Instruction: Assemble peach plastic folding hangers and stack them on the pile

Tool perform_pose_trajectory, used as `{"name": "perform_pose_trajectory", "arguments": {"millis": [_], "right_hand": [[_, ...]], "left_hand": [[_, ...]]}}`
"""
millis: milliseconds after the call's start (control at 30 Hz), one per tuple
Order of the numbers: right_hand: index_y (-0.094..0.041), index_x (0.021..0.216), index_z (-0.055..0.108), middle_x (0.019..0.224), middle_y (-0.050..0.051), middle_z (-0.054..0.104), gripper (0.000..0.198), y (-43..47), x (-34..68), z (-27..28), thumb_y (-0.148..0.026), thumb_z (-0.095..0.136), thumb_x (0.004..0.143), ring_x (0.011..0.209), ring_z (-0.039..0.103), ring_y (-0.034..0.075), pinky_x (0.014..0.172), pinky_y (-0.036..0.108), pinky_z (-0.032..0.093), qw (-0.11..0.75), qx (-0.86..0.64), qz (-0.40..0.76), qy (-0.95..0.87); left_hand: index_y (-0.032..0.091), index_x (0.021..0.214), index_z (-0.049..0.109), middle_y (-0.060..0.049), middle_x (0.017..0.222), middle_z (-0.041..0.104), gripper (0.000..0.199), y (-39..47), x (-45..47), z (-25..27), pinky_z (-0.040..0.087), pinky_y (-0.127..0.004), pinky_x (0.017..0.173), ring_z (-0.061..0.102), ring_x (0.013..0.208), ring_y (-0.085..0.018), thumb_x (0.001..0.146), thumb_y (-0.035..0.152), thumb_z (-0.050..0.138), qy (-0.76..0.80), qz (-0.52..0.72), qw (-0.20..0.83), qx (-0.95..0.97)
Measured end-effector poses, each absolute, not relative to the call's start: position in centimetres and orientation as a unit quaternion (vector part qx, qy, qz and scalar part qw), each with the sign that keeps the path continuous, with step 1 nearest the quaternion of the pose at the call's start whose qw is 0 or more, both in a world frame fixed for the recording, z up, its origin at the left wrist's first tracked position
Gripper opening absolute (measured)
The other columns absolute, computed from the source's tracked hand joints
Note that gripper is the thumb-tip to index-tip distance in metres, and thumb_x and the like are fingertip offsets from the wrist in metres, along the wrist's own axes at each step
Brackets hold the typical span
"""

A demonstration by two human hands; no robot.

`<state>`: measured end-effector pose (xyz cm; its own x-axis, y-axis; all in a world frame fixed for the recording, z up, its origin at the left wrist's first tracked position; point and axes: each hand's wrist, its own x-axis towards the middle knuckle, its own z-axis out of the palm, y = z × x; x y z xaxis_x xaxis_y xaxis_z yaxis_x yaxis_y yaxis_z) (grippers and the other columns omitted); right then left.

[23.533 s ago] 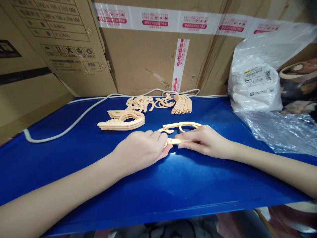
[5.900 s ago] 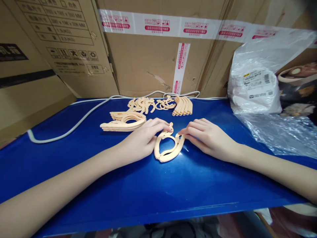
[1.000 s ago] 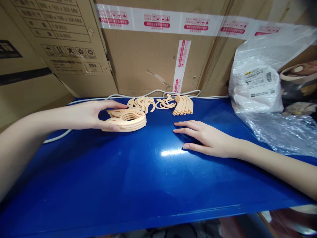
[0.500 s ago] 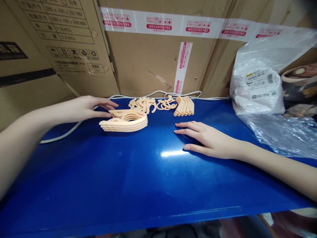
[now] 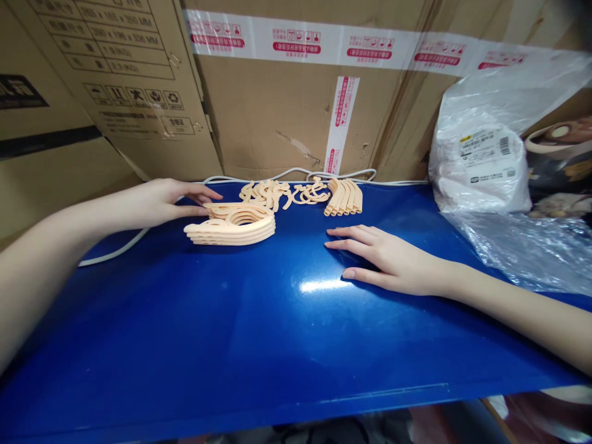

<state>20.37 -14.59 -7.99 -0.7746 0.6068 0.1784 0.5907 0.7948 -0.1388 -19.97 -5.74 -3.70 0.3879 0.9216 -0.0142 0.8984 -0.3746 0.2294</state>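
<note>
My left hand [image 5: 173, 200] reaches in from the left, fingers stretched out and apart. Its thumb and fingertips are at the back left corner of a stack of flat, curved peach-coloured plastic pieces [image 5: 231, 234] that look like hanger parts. Whether the thumb presses on the stack cannot be made out. On the blue table [image 5: 259, 333], my right hand [image 5: 379, 259] lies flat with spread fingers and holds nothing. Beyond it stands a neat row of curved peach tubes [image 5: 345, 197]. Left of that row are small hook-shaped pieces [image 5: 312, 194] and a loose heap of curved pieces [image 5: 266, 194].
Large cardboard boxes [image 5: 287, 111] wall off the back and left. A white cable [image 5: 115, 251] runs along the table's rear and left side. At the right sit a white plastic-wrapped package [image 5: 481, 163] and clear plastic film [image 5: 531, 250].
Almost nothing differs. The view has shifted very slightly; both hands and the plastic pieces keep their places.
</note>
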Motion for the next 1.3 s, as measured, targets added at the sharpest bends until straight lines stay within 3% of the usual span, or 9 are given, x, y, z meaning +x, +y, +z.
{"name": "perform_pose_trajectory", "arguments": {"millis": [233,333,467,667,900,1133,1300], "right_hand": [[-0.021,0.14,0.05,0.147,0.013,0.047,0.051,-14.6,20.4,-8.0,-0.048,0.047,0.097,0.131,0.048,0.028,0.108,0.05,0.04,0.096,-0.321,0.034,-0.942],[-0.022,0.14,0.05,0.147,0.013,0.047,0.051,-14.5,20.4,-8.0,-0.048,0.047,0.097,0.131,0.048,0.028,0.107,0.05,0.04,0.098,-0.319,0.033,-0.942],[-0.023,0.14,0.05,0.147,0.013,0.047,0.05,-14.6,20.4,-8.1,-0.048,0.047,0.096,0.13,0.049,0.029,0.107,0.051,0.04,0.102,-0.316,0.032,-0.943],[-0.021,0.139,0.05,0.147,0.013,0.047,0.05,-14.6,20.4,-8.0,-0.049,0.046,0.097,0.13,0.048,0.028,0.107,0.05,0.04,0.096,-0.318,0.026,-0.943],[-0.02,0.14,0.049,0.148,0.013,0.046,0.052,-14.6,20.4,-8.0,-0.05,0.044,0.098,0.131,0.048,0.027,0.108,0.049,0.039,0.086,-0.32,0.026,-0.943],[-0.02,0.14,0.049,0.148,0.013,0.046,0.051,-14.6,20.4,-8.0,-0.049,0.045,0.098,0.131,0.047,0.027,0.108,0.048,0.039,0.087,-0.319,0.022,-0.943],[-0.02,0.14,0.05,0.148,0.012,0.046,0.052,-14.6,20.4,-8.1,-0.05,0.044,0.098,0.131,0.048,0.027,0.108,0.048,0.04,0.087,-0.318,0.018,-0.944]], "left_hand": [[0.021,0.128,0.06,-0.004,0.125,0.067,0.071,-5.9,-19.9,-3.7,0.045,-0.03,0.09,0.062,0.103,-0.024,0.071,0.063,0.051,0.558,0.048,0.077,0.825],[0.021,0.12,0.065,-0.002,0.112,0.072,0.065,-5.9,-19.8,-3.7,0.046,-0.029,0.086,0.063,0.089,-0.021,0.071,0.062,0.051,0.556,0.046,0.06,0.827],[0.021,0.107,0.07,-0.001,0.102,0.073,0.057,-5.9,-19.8,-3.7,0.046,-0.028,0.085,0.063,0.086,-0.02,0.071,0.061,0.051,0.542,0.058,0.048,0.837],[0.02,0.117,0.066,-0.002,0.1,0.073,0.062,-5.8,-19.8,-3.9,0.046,-0.026,0.075,0.059,0.075,-0.017,0.073,0.06,0.049,0.545,0.051,0.046,0.835],[0.021,0.119,0.064,-0.002,0.1,0.073,0.061,-5.9,-19.6,-4.1,0.045,-0.026,0.074,0.059,0.074,-0.017,0.074,0.06,0.049,0.543,0.061,0.037,0.836],[0.019,0.118,0.064,-0.003,0.103,0.074,0.061,-5.9,-19.5,-4.2,0.044,-0.027,0.079,0.063,0.087,-0.021,0.074,0.058,0.049,0.533,0.075,0.044,0.842],[0.015,0.125,0.059,-0.002,0.106,0.072,0.056,-7.9,-18.2,-3.4,0.04,-0.022,0.076,0.056,0.08,-0.016,0.084,0.052,0.047,0.538,0.047,0.036,0.841]]}}
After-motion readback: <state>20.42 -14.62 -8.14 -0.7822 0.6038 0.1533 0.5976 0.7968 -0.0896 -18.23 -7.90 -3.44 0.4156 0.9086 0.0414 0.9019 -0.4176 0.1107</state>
